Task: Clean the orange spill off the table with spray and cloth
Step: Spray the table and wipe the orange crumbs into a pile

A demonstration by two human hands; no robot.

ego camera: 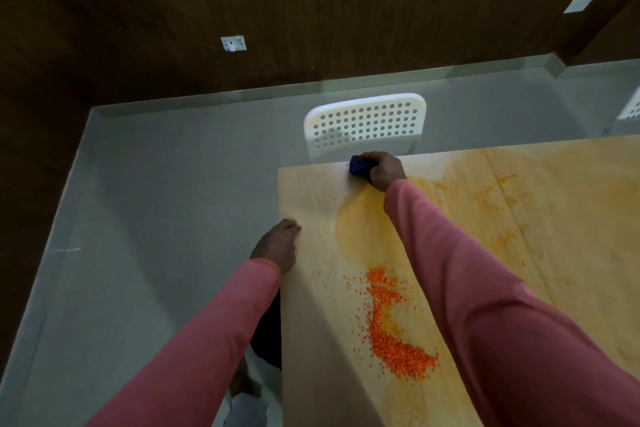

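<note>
A pile of orange grains (394, 333) lies on the light wooden table (311, 340), with a wet orange smear (363, 229) stretching from it toward the far edge and off to the right. My right hand (386, 170) grips a bunched dark blue cloth (360, 166) at the table's far edge, by the end of the smear. My left hand (278, 244) rests on the table's left edge, fingers curled over it. No spray bottle is in view.
A white perforated chair (367, 121) stands just beyond the far edge of the table. A grey floor (156, 218) lies to the left, bounded by dark wood walls. Fainter orange streaks (502, 208) mark the right part of the tabletop.
</note>
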